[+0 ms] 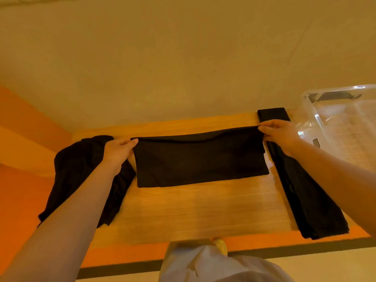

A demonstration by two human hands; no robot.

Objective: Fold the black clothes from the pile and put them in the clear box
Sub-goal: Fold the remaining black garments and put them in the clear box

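A black garment (pixel 200 161) lies partly folded in the middle of the wooden table (pixel 203 210). My left hand (pixel 118 151) pinches its far left corner and my right hand (pixel 279 133) pinches its far right corner, lifting the far edge a little off the table. A crumpled pile of black clothes (pixel 81 176) sits at the table's left end, under my left forearm. A long folded black piece (pixel 301 186) lies along the right side, under my right arm. The clear box (pixel 341 119) stands at the far right.
A beige wall rises right behind the table's far edge. An orange surface lies to the left and along the near edge. My light trousers and a yellow shoe (pixel 220 246) show below the table's front edge.
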